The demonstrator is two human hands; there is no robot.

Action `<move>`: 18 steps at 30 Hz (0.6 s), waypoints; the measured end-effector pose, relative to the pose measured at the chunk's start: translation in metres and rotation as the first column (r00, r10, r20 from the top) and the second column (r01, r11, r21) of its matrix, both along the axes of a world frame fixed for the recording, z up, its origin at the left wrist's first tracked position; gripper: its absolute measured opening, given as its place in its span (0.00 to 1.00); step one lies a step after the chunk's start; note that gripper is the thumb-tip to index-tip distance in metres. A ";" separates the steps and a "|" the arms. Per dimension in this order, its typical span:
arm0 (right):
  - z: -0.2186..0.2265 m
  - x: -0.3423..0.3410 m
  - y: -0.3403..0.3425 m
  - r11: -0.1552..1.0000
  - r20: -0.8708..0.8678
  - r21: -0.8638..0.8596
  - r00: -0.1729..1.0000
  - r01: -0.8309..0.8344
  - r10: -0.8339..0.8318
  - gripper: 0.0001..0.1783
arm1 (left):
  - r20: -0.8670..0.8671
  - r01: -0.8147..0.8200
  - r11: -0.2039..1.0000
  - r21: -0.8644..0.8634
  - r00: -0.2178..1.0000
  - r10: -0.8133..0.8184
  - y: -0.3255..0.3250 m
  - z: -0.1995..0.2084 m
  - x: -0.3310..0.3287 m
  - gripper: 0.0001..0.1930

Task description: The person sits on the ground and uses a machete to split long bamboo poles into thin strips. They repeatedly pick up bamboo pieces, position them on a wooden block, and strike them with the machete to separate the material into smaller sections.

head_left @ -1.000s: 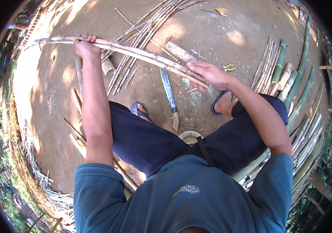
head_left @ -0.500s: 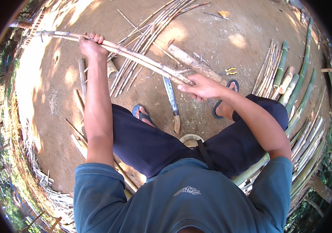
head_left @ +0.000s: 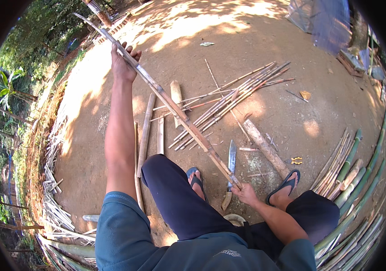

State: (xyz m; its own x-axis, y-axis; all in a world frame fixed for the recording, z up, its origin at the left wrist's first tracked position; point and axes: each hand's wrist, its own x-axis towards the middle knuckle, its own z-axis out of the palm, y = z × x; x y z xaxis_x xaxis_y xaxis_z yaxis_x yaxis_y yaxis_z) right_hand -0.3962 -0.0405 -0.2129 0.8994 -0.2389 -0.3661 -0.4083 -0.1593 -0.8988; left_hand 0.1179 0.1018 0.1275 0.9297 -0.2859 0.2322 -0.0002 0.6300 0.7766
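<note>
Long split bamboo strips [head_left: 179, 115], laid close together so they look almost like one pole, run slantwise across in front of me. Near their far upper end my left hand [head_left: 124, 65] is closed around them, arm stretched out. My right hand [head_left: 246, 194] grips their lower end between my knees. Beneath that end a large knife [head_left: 232, 156] lies on the ground, its wooden handle [head_left: 227, 200] toward me. Beyond the strips rests a loose bundle of thin bamboo sticks [head_left: 231, 106].
A short log [head_left: 267, 149] lies by my right foot, near yellow-handled pliers [head_left: 296, 161]. Green bamboo poles [head_left: 373, 169] and bundled sticks [head_left: 337, 156] lie at the right. Bamboo slats [head_left: 146, 131] lie left of my knee, with pale shavings [head_left: 56, 180] along the left edge.
The strips have swung to a steeper slant, with the right hand lower and closer to my body and the left hand still on the far part. The view has shifted, showing more ground ahead.
</note>
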 end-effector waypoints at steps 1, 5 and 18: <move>-0.016 -0.002 0.006 0.999 0.026 0.051 1.000 0.006 -0.007 0.16 | 0.008 -0.043 0.999 0.030 0.999 0.042 0.006 0.017 0.000 0.17; -0.054 0.007 0.052 0.980 0.064 0.198 0.998 0.005 -0.018 0.16 | 0.089 0.008 0.985 0.173 0.996 -0.024 0.027 0.044 0.008 0.17; -0.045 0.093 0.115 0.998 0.152 0.054 0.988 -0.027 0.018 0.25 | 0.238 0.142 0.879 0.456 0.932 -0.274 -0.013 0.184 0.018 0.19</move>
State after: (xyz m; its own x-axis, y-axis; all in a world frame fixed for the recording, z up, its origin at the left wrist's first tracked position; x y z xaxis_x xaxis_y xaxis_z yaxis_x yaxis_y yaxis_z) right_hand -0.3036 0.0742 -0.2576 0.9503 -0.2010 -0.2379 -0.2641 -0.1147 -0.9577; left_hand 0.1355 0.0890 0.3119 0.7486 -0.5963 0.2899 -0.1701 0.2498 0.9532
